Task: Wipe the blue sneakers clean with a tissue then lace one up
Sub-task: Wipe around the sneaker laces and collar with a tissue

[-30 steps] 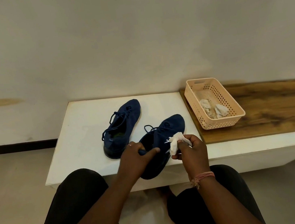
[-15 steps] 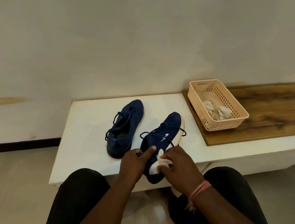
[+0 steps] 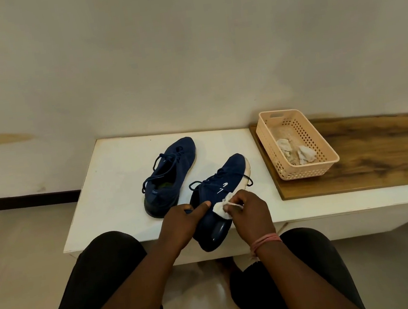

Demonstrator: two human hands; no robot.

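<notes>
Two blue sneakers lie on a white table (image 3: 112,177). The left sneaker (image 3: 171,174) rests flat, laces loose. The right sneaker (image 3: 224,177) is tipped onto its side, its white sole edge facing right and its heel hanging over the table's front edge. My left hand (image 3: 183,222) grips this sneaker at the heel collar, thumb pointing right along the upper. My right hand (image 3: 249,213) pinches a crumpled white tissue (image 3: 222,208) and presses it against the sneaker's side near the heel.
A peach plastic basket (image 3: 325,145) holding used crumpled tissues (image 3: 297,151) stands on a wooden board (image 3: 381,153) at the right of the table. A plain wall rises behind. My knees in black trousers sit below the table's front edge.
The right sneaker was rolled onto its side, so its white sole now shows. My right hand brought the tissue down from above the shoe onto its side near the heel.
</notes>
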